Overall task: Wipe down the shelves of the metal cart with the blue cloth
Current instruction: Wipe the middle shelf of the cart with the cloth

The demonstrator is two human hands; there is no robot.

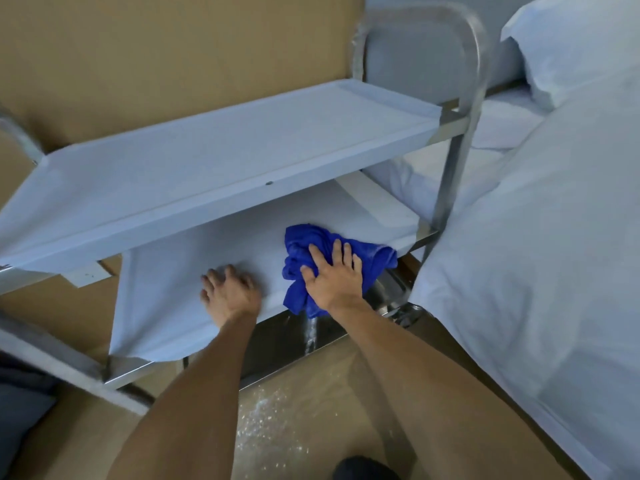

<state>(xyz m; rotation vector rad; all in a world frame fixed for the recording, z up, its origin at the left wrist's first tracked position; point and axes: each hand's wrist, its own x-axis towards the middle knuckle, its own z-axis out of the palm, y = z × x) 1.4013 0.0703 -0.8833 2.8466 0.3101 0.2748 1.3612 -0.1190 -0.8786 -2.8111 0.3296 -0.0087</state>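
Blue cloth (337, 263) lies bunched under my right hand (330, 275), fingers spread flat pressing it onto the middle shelf (194, 271). Beside it, my left hand (228, 292) braces the edge, fingers seemingly curled.

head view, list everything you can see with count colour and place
cart: one, metal, centre, with stacked shelves and a curved handle on the right
top shelf: one, pale film-covered, upper centre
middle shelf: one, pale film-covered, below the top shelf
bottom shelf: one, bare shiny metal, lowest
cloth: one, blue, bunched on the middle shelf's right part
cardboard: brown, behind the cart
bed: one, white bedding, right side
pillow: one, white, top right
left hand: rests on the middle shelf
right hand: presses flat on the cloth
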